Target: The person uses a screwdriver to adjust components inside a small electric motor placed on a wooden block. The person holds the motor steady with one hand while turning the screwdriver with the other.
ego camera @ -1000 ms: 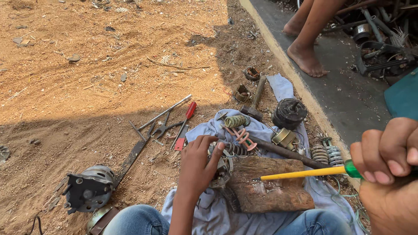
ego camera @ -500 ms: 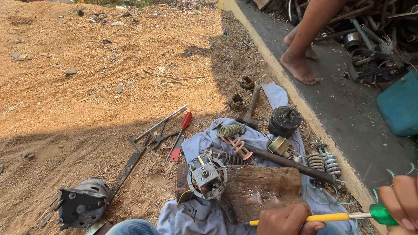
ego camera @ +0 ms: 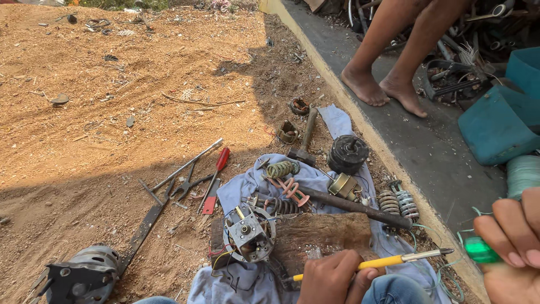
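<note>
My left hand (ego camera: pixel 332 278) at the bottom centre grips the yellow shaft (ego camera: pixel 360 264) of a screwdriver. My right hand (ego camera: pixel 512 247) at the right edge holds the green handle (ego camera: pixel 481 249). The shaft's bare metal end (ego camera: pixel 430 254) points at the handle, with a small gap between them. Just left of my left hand, a round metal motor part with wires (ego camera: pixel 247 233) rests against a wooden block (ego camera: pixel 326 233) on a blue cloth (ego camera: pixel 242 191).
On the cloth lie a hammer (ego camera: pixel 304 138), a black rotor (ego camera: pixel 347 153), springs (ego camera: pixel 396 202), a dark rod (ego camera: pixel 354 205) and copper coils (ego camera: pixel 281 169). Pliers (ego camera: pixel 188 183), a red-handled screwdriver (ego camera: pixel 216 171) and a grey motor housing (ego camera: pixel 79 276) lie on sandy ground. Another person's bare feet (ego camera: pixel 382 87) stand on the concrete kerb near a teal container (ego camera: pixel 500 124).
My left hand left the motor part and took hold of the yellow shaft. The shaft, earlier seated in the green handle, now shows a bare metal end apart from it.
</note>
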